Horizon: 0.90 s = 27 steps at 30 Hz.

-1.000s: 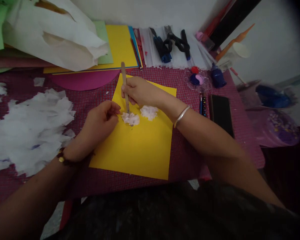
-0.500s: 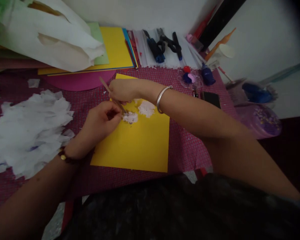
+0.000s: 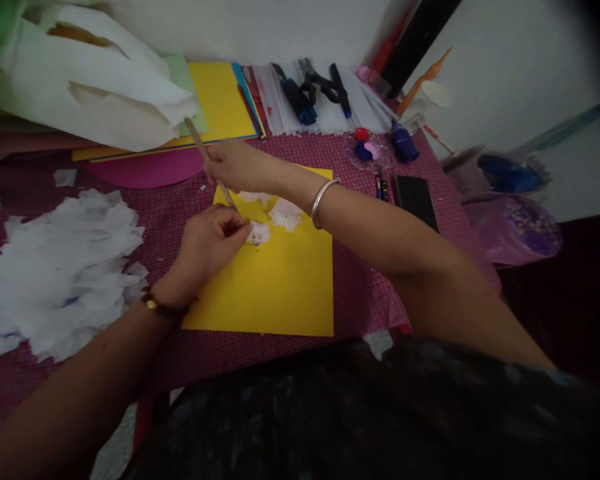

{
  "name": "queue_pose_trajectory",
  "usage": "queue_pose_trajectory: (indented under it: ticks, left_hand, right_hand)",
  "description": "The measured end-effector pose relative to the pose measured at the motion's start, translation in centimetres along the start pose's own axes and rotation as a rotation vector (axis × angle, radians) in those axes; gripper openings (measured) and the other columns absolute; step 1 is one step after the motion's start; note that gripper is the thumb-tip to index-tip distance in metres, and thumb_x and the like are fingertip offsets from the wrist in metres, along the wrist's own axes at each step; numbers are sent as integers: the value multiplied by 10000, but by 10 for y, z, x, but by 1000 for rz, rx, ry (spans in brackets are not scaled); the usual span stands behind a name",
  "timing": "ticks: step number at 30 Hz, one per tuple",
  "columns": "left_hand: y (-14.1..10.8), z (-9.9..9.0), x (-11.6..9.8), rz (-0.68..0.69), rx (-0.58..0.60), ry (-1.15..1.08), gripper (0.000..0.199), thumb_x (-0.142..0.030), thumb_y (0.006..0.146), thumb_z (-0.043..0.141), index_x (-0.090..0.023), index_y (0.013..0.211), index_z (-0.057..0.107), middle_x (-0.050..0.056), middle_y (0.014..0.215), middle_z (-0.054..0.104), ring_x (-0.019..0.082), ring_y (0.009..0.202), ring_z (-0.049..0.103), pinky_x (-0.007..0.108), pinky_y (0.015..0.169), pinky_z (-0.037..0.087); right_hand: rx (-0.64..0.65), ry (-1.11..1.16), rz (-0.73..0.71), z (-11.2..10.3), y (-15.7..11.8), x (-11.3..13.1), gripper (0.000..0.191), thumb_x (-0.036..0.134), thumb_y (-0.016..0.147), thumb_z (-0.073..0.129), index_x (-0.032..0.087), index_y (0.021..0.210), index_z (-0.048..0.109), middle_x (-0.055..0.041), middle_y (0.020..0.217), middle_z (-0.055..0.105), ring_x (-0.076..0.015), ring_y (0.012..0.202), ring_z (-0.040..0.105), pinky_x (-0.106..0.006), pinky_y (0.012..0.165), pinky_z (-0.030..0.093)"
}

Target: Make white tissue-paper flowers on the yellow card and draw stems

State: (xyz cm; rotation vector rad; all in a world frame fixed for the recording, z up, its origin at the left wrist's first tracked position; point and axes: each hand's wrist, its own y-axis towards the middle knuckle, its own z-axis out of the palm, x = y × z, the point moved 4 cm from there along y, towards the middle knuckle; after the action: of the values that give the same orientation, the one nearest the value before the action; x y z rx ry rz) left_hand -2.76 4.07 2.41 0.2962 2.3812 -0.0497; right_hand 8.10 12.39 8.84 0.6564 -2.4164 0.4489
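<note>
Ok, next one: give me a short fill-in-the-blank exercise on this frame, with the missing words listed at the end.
1. The hand gripping the stick is the person's ____ one.
2. The sheet under both hands' work is ____ in colour.
3. The big heap of white paper pieces lies on the person's ____ side of that sheet.
4. The blob at the far edge of the clear dish is ____.

Missing words: right; yellow; left; red.

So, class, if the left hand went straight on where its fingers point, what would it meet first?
The left hand would probably meet the nearest white tuft on the yellow sheet; whether it already touches it is unclear.
</note>
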Motion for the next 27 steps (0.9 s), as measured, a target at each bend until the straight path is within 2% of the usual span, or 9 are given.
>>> queue_pose_trajectory:
  ticks: [3,5,6,8,12,15,17,22,27]
  left_hand:
    - [1,-1,1,-6,0,-12,161,-347,822,639,-235,707,623,25,750,697,190,714,587,329,695,460]
    - [2,-4,3,-17,1,-50,167,-356,840,626,-234,727,622,21,728,674,186,698,560,326,668,435]
    - [2,-6,5,-22,2,-76,178,-367,855,615,-232,739,623,20,717,658,184,690,548,325,655,421]
    - [2,-9,8,-23,23,-135,215,-408,877,608,-227,763,630,18,699,628,180,677,528,319,627,396]
    - [3,-9,17,-38,149,-281,238,-447,800,681,-211,823,681,36,744,682,184,695,579,312,632,429]
    - [6,-6,20,-26,184,-309,247,-430,744,707,-205,847,711,55,795,729,195,731,634,320,687,478]
    - [9,-5,20,2,188,-283,246,-426,747,698,-207,855,726,62,818,743,204,755,655,322,706,496]
    - [16,-4,16,108,184,-118,212,-399,792,645,-208,817,734,75,869,756,230,820,694,341,765,525]
    - [21,-1,13,157,179,-68,189,-345,824,600,-209,813,730,85,912,771,235,849,704,360,817,549]
  right_hand:
    - [-237,223,-64,-14,-7,-7,285,150,1091,474,153,829,587,32,742,615,-69,653,512,-177,562,361]
    - [-371,379,-108,-22,-25,-12,329,103,1099,485,209,787,482,83,646,501,-51,603,498,-157,536,345]
    - [-392,429,-74,-23,-37,-16,349,85,1112,474,220,790,471,95,617,489,-45,576,504,-150,534,357]
    - [-469,545,-95,-22,-67,-23,331,107,1133,473,235,828,473,105,587,505,-55,521,497,-162,516,382]
    - [-502,672,-127,-1,-112,-44,224,282,1132,553,238,913,532,89,583,558,-81,409,408,-223,420,337]
    - [-514,675,-152,18,-120,-63,295,493,1127,559,243,971,546,77,640,596,-77,449,478,-200,445,396]
    - [-528,685,-188,25,-118,-72,341,566,1115,550,243,1006,557,69,666,619,-78,463,498,-196,451,418]
    - [-561,668,-205,32,-113,-79,333,558,1115,550,240,1017,564,61,681,623,-80,467,497,-203,454,428]
    - [-595,602,-176,35,-115,-82,307,531,1122,553,237,1034,572,56,689,611,-90,515,527,-204,492,442]
